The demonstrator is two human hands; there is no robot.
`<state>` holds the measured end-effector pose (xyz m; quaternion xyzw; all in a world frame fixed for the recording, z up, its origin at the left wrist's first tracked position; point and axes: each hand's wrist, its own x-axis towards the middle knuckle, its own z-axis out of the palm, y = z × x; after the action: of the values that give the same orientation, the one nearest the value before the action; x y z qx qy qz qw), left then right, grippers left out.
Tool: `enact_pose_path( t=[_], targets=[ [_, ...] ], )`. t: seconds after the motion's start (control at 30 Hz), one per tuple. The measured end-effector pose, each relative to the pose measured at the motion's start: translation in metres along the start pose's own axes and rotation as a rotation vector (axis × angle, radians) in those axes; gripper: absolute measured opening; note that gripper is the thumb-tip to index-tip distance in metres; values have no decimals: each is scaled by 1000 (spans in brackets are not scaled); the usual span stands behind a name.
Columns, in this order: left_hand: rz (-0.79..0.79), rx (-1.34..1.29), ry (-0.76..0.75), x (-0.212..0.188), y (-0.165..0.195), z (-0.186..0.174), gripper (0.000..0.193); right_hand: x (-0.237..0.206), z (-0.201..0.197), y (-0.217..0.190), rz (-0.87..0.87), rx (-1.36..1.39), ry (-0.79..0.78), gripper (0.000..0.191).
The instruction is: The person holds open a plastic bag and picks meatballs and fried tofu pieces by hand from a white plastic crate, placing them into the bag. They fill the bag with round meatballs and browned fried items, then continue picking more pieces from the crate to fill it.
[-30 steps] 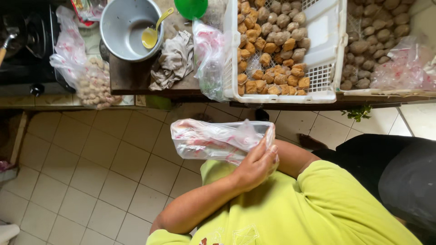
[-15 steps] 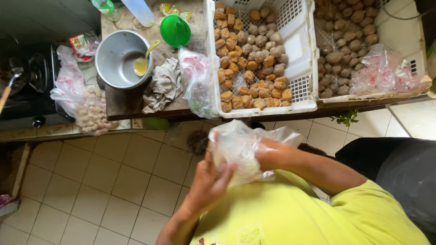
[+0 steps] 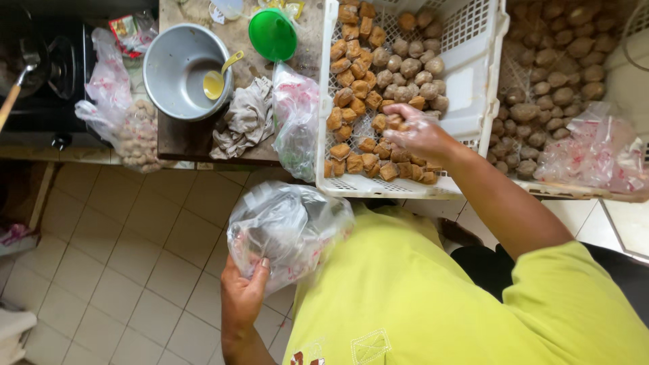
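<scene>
Two hands at work, each w/ its own job. Left hand (image 3: 242, 297) grips a clear plastic bag (image 3: 287, 230) at its lower edge, fingers pinched on the film, bag held in front of the yellow-green shirt (image 3: 433, 297), above the tiled floor (image 3: 122, 257). Right hand (image 3: 418, 132) is stretched out over the white slotted crate (image 3: 473, 101), fingers curled down onto the brown fried cubes (image 3: 365, 145); grip looks loosely closed on a few pieces, but motion blur means can't tell for sure how many, if any.

Change vs half a sec ago: then both hands were together on the bag, working it near the chest. Now right hand has left the bag & gone fwd to the crate; left alone holds the bag. My read: bag has been opened up, and the filling step is starting, w/ cubes being picked up by the handful.

Around: a 2nd crate (image 3: 629, 81) at right w/ rounder brown balls (image 3: 554, 74), and a filled bag (image 3: 595, 155) lying on it. On the dark desk (image 3: 182, 138): grey metal bowl (image 3: 179, 67) w/ a yellow spoon (image 3: 218, 80), green funnel (image 3: 272, 34), crumpled rag (image 3: 245, 118), another bag (image 3: 294, 122) hanging off the edge just beside the crate. Bag of pale balls (image 3: 132, 132) at far left, near the stove (image 3: 40, 61).
</scene>
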<state>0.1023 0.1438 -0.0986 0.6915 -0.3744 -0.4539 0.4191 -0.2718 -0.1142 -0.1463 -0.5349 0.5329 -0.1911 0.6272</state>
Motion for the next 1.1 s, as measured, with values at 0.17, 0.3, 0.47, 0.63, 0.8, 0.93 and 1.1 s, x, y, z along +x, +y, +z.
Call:
enact_pose_path(
  t=[0.17, 0.3, 0.47, 0.63, 0.8, 0.93, 1.1],
  targets=[
    [5, -22, -74, -11, 20, 22, 67, 29, 11, -7, -170, -539, 67, 62],
    [177, -128, -170, -24, 36, 34, 67, -22, 34, -37, -558, -228, 23, 17],
    [155, 232, -286, -33, 59, 52, 69, -59, 117, -56, -953, -288, -611, 27],
    [697, 265, -562, -45, 67, 92, 64, -33, 180, -4, -668, -216, -650, 49],
    [409, 35, -1150, -48, 79, 84, 64, -43, 176, 44, -529, 106, -778, 72],
    [282, -332, -1809, -1, 98, 97, 58, -68, 123, 48, -519, 358, -854, 90],
    [-107, -552, -2206, 42, 106, 161, 71, -77, 32, 34, -602, 558, -378, 81]
  ],
)
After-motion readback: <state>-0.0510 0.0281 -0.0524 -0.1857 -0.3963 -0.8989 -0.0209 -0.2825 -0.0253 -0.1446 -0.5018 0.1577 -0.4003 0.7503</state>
